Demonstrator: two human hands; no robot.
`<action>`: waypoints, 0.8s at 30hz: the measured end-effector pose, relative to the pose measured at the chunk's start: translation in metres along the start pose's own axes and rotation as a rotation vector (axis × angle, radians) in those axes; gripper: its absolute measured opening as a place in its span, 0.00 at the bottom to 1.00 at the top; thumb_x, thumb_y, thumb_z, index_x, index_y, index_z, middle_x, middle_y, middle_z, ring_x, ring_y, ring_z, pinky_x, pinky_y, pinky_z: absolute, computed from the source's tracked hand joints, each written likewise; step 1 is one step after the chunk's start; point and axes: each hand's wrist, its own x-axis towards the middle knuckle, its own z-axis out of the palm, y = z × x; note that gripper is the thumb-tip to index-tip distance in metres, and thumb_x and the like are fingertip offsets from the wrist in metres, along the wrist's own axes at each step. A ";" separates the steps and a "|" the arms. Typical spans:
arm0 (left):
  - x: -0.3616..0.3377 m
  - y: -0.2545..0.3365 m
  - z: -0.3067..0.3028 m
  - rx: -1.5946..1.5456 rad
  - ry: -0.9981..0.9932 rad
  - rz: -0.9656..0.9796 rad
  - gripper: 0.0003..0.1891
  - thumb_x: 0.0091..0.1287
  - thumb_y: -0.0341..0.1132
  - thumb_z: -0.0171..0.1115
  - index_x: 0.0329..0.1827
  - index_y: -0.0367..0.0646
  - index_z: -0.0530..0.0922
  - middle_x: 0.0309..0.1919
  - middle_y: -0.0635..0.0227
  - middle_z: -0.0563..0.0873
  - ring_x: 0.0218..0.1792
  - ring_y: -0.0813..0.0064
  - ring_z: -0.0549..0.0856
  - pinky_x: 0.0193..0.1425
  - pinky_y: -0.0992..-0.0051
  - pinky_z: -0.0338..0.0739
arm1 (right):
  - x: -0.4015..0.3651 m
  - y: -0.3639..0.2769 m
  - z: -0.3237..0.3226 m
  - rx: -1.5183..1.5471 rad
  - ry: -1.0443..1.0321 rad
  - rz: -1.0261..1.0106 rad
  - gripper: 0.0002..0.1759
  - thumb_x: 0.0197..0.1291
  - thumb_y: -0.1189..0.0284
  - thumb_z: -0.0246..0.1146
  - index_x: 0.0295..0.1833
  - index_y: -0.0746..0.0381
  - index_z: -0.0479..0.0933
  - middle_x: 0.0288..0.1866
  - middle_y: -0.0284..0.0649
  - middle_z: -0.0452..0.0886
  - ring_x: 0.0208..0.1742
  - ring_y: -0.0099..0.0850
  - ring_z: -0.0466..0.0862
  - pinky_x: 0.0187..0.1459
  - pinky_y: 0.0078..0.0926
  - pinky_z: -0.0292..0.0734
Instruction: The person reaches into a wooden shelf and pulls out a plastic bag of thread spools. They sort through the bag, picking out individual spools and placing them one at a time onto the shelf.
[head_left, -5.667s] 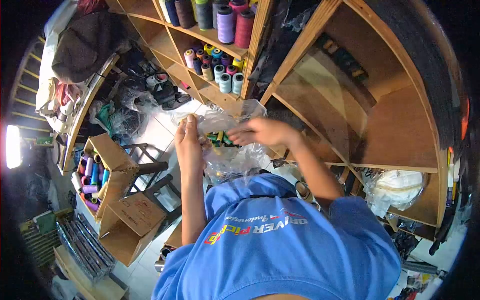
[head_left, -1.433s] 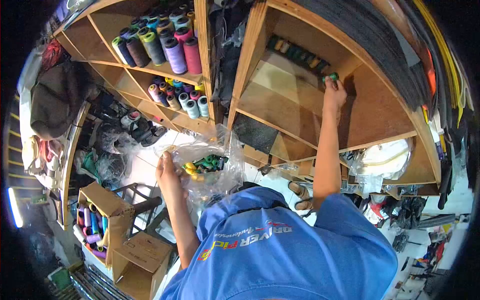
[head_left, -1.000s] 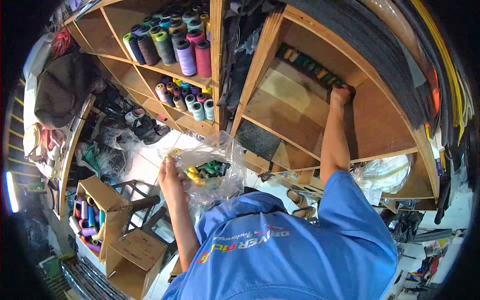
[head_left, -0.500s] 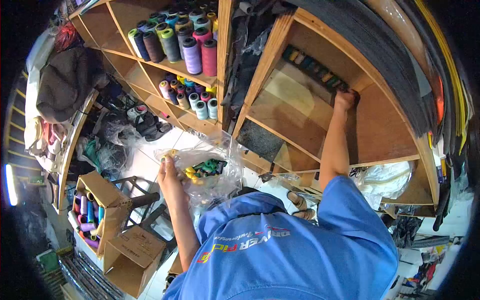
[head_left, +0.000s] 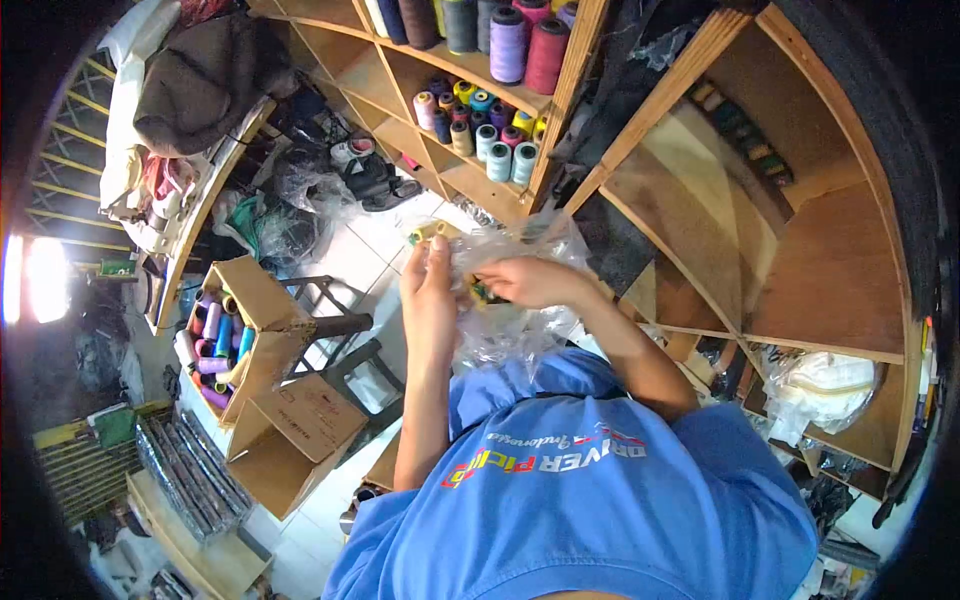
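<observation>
Pinching the clear bag (head_left: 508, 333) with left hand (head_left: 430, 290), curling right hand (head_left: 532, 283) at its opening, cannot tell around what; best kept wide between.

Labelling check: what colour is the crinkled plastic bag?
The crinkled plastic bag is clear, colourless; best in the head view.

I'm seeing one camera: it is riding on the person's head, facing forward and steeply down past the blue shirt (head_left: 580, 500), looking closely at the left hand (head_left: 430, 292) and right hand (head_left: 535, 283), and catching wooden shelves (head_left: 820, 275) farther off.
</observation>
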 end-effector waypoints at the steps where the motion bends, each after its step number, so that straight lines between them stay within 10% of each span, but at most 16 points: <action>1: -0.004 0.005 0.001 -0.032 -0.061 0.007 0.21 0.71 0.48 0.52 0.53 0.39 0.73 0.25 0.77 0.74 0.21 0.88 0.71 0.20 0.84 0.64 | 0.020 0.006 0.014 -0.224 -0.046 0.091 0.18 0.59 0.72 0.52 0.53 0.70 0.72 0.50 0.53 0.78 0.52 0.44 0.79 0.53 0.37 0.72; 7: -0.014 0.022 0.000 0.045 -0.044 0.012 0.19 0.71 0.48 0.50 0.50 0.39 0.74 0.23 0.79 0.71 0.20 0.89 0.69 0.20 0.84 0.63 | 0.085 0.067 0.083 -0.325 0.626 -0.155 0.15 0.61 0.73 0.47 0.49 0.69 0.73 0.45 0.54 0.78 0.47 0.48 0.78 0.51 0.41 0.71; 16: 0.010 -0.003 -0.014 0.057 0.014 0.111 0.18 0.71 0.48 0.50 0.43 0.41 0.76 0.20 0.77 0.74 0.16 0.87 0.68 0.17 0.85 0.60 | 0.082 0.054 0.088 -0.108 0.703 0.003 0.17 0.64 0.67 0.45 0.49 0.65 0.74 0.47 0.51 0.78 0.48 0.44 0.77 0.52 0.39 0.70; 24: -0.001 0.017 -0.005 0.012 -0.079 0.018 0.14 0.71 0.46 0.52 0.35 0.44 0.73 0.17 0.77 0.71 0.13 0.87 0.67 0.15 0.85 0.59 | 0.105 0.153 0.124 -0.587 0.560 0.063 0.15 0.60 0.70 0.52 0.48 0.67 0.75 0.39 0.57 0.80 0.39 0.51 0.82 0.40 0.44 0.77</action>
